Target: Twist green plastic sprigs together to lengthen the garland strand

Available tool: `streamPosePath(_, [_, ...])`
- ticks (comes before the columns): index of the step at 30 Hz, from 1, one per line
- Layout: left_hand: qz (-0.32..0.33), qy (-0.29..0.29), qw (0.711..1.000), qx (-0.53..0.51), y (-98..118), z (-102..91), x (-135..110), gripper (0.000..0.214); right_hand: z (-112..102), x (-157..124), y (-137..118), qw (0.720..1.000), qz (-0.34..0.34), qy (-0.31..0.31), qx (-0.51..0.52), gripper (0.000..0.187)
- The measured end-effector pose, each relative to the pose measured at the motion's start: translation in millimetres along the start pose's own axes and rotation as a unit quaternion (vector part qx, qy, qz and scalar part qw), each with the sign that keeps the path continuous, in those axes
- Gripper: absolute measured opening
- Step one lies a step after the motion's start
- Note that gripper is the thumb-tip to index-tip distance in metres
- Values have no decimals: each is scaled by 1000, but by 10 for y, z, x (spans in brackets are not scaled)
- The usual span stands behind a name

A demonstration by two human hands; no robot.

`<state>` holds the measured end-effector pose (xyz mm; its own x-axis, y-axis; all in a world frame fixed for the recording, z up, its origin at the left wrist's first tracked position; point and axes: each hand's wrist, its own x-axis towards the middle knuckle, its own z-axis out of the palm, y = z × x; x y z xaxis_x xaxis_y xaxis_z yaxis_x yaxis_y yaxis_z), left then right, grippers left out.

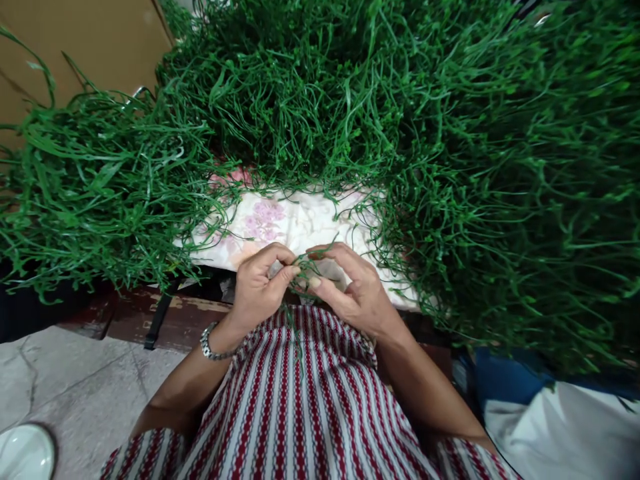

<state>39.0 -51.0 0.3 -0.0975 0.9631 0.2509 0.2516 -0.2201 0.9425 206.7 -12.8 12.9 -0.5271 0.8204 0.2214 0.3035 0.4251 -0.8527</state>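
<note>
My left hand (263, 287), with a metal watch band at its wrist, pinches a thin, branching green sprig (309, 264) between thumb and forefinger. Opposite it, my right hand (356, 288) has its curled fingers and thumb on the same sprig; the forefinger arches over the top, a little apart from the thumb. Thin ends of the sprig hang down in front of the striped red and white garment (300, 400). Both hands are above the near edge of a flowered white cloth (305, 223). Whether the sprig is real or plastic I cannot tell.
A large heap of green sprigs (300, 100) lies behind the cloth and runs down the right side. Another pile of longer green strands (100, 193) is on the left. A worn wooden edge (135, 320), a black strap (161, 313) and a white round dish (25, 453) show lower left.
</note>
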Motion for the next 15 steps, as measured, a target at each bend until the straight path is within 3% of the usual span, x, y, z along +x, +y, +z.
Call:
streamPosePath(3, [-14, -30, 999, -36, 10, -11, 12, 5, -88, 28, 13, 999, -28, -24, 29, 21])
streamPosePath(6, [-35, -58, 994, -86, -9, 3, 5, 3, -39, 26, 57, 996, 0, -26, 80, 13])
streamPosePath(10, [-70, -31, 983, -167, -70, 32, -9, 7, 103, -18, 138, 987, 45, 3, 157, 9])
streamPosePath(15, [-60, 5, 979, -196, -120, 63, -4, 7, 138, -40, 171, 985, 46, -30, 161, 14])
